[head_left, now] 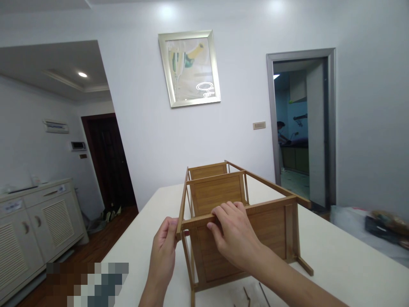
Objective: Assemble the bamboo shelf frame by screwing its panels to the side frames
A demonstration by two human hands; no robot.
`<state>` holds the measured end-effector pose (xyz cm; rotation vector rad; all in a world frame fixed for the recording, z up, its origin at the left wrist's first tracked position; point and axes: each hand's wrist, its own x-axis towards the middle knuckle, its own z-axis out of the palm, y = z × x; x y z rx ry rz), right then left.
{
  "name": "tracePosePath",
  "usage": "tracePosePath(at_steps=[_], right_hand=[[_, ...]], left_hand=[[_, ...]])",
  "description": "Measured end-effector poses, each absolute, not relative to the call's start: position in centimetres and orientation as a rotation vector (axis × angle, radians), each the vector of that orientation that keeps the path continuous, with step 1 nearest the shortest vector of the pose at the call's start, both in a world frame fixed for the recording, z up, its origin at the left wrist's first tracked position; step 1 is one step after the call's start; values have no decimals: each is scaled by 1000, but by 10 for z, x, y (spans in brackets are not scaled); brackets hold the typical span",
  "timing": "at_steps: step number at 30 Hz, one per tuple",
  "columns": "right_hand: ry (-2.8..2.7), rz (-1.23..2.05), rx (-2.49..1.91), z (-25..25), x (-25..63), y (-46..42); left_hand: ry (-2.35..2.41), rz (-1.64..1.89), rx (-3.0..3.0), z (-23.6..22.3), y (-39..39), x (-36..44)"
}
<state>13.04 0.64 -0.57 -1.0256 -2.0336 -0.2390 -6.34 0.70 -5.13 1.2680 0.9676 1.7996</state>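
The left hand [164, 247] is pinching the near-left corner of the bamboo rack [236, 213], and the right hand [234, 234] is clamping fingers over its top rail; the hands are sitting close but apart. The rack is lying on its side on the white table [335, 256] at center frame. Uneven pressure could be racking the thin joints or tipping it. Counted: 1 rack showing 3 panels, 2 loose rods [255, 294] at bottom center.

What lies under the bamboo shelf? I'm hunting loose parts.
Under the bamboo shelf is the white table, with thin sticks near its front. The panels hide the rest.
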Motion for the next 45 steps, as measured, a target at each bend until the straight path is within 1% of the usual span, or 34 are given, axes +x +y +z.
tracePosePath(at_steps=[9, 16, 21, 25, 37, 45], right_hand=[[-2038, -242, -1025, -5, 131, 6], [-2046, -217, -1021, -5, 132, 8], [-2047, -218, -1027, -3, 132, 7], [-2048, -210, -1023, -3, 133, 7], [-2023, -206, -1022, -1, 132, 6], [-2033, -192, -1030, -2, 132, 6]], left_hand=[[869, 1768, 1252, -53, 3, -67], [1105, 2000, 1297, -60, 12, -78], [1202, 2032, 1259, -64, 10, -81], [1159, 2067, 1273, -61, 5, -78], [1117, 2008, 1210, -65, 11, -80], [1300, 1967, 1391, -55, 2, -79]])
